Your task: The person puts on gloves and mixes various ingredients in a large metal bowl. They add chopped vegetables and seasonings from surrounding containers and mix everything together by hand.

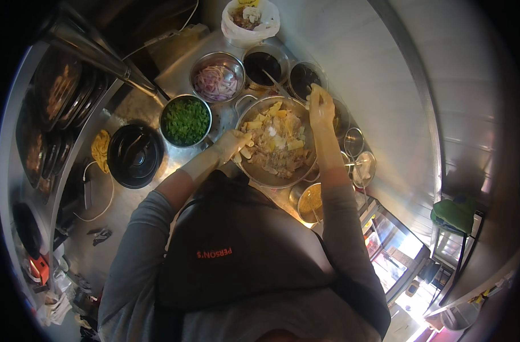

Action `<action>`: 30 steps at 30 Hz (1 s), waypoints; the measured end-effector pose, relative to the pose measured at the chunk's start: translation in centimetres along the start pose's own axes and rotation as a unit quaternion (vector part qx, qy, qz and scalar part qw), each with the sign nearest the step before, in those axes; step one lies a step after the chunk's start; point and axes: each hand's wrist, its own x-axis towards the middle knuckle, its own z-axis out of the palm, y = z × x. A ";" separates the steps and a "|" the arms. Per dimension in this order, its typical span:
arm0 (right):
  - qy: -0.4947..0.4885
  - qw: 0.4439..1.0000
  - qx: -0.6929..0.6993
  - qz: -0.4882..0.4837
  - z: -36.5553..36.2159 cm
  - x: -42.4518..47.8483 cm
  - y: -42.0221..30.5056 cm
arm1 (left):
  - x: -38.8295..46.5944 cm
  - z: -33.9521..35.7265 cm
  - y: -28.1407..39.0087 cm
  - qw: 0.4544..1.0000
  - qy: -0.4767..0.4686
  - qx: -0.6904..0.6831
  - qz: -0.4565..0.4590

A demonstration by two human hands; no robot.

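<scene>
A large steel bowl (277, 184) before me holds shredded meat, yellow pieces and a small white heap. My left hand (235, 146), in a thin pale glove, is at the bowl's left rim with fingers apart. Over the dark-filled container (300, 76) beyond the bowl's right side is my gloved right hand (320, 102), fingers pinched together; whether they grip a utensil handle is unclear. A utensil (273, 81) leans from another dark-filled container (262, 64). Sliced red onion (216, 83) lies in a steel bowl, and chopped green herbs (186, 120) fill a smaller one.
Left on the steel counter are a black round container (135, 156), a yellow cloth (101, 147) and a white cable (110, 201). A bag-lined tub (250, 34) stands at the back. Near my right forearm are small containers and a pot of yellowish food (310, 203). A metal wall rises right.
</scene>
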 end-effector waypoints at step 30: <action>0.203 0.866 0.419 0.181 -4.2 -13.4 0.6 | 1.1 -1.3 -1.4 0.998 -0.048 0.031 0.016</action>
